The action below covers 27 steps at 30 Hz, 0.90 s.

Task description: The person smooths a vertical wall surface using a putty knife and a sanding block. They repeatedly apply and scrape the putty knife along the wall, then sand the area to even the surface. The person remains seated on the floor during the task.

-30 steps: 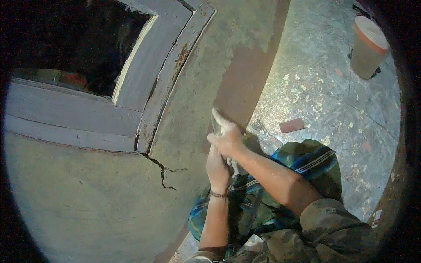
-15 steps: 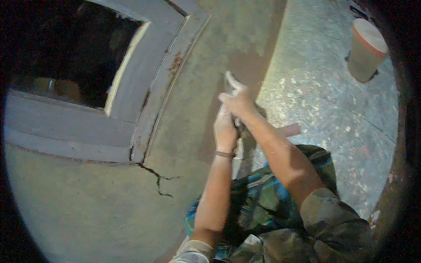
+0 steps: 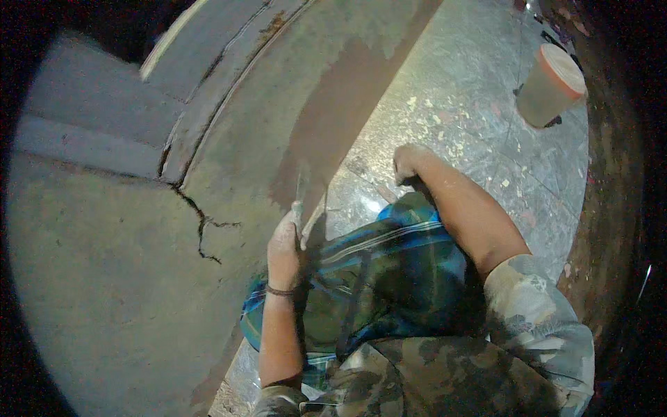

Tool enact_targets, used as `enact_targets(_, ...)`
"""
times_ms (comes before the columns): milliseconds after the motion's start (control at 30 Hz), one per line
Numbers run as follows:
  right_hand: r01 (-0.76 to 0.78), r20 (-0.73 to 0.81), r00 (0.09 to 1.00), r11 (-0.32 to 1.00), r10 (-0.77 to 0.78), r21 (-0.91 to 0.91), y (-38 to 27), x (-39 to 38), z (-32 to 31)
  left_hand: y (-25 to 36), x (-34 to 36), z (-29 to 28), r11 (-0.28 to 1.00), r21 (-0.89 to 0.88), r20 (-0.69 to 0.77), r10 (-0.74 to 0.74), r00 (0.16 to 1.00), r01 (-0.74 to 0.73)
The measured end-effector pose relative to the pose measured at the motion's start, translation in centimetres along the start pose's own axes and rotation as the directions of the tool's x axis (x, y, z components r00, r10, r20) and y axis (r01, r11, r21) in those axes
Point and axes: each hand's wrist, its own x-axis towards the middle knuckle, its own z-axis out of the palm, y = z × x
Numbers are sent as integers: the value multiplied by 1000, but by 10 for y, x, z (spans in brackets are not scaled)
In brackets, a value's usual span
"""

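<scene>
My left hand (image 3: pixel 283 247), white with powder, is closed on a scraper (image 3: pixel 297 207) held upright beside the brown patch (image 3: pixel 323 104) on the greenish-grey wall. My right hand (image 3: pixel 410 163), also powdery, is apart from it at the right, low over the speckled floor (image 3: pixel 472 132) beside my plaid-covered lap (image 3: pixel 382 278). Its fingers are curled down; what they hold, if anything, is hidden. The small reddish block seen earlier on the floor there is mostly or wholly out of sight.
A grey, weathered window frame (image 3: pixel 97 97) with flaking edges fills the upper left, with a branching crack (image 3: pixel 201 226) below its corner. A tall translucent bucket with an orange rim (image 3: pixel 545 90) stands on the floor at the upper right, near the dark edge (image 3: pixel 604 229).
My hands have separated: the right went from gripping beside the left to low at the right, over where the reddish block lay. The left still holds the scraper. The view has shifted.
</scene>
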Motion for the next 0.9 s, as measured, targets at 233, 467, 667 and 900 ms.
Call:
enact_targets(233,-87,-198,978,989,62,-123,-28,0,-13,-36,-16,14,938,223,-103,292,951,-265)
enact_targets(467,465,-471,881,251,-39,849,-119,-69,-28,-17,-6,28,848,-508,108,-113,988,152)
enact_targets(667,515,-519,855,-102,-11,851,-165,-94,0,6,-10,43,776,-629,-127,-167,978,51)
enact_targets(900,565,-563,824,29,-60,824,-168,-104,-5,15,-13,39,514,-816,117,-299,947,263)
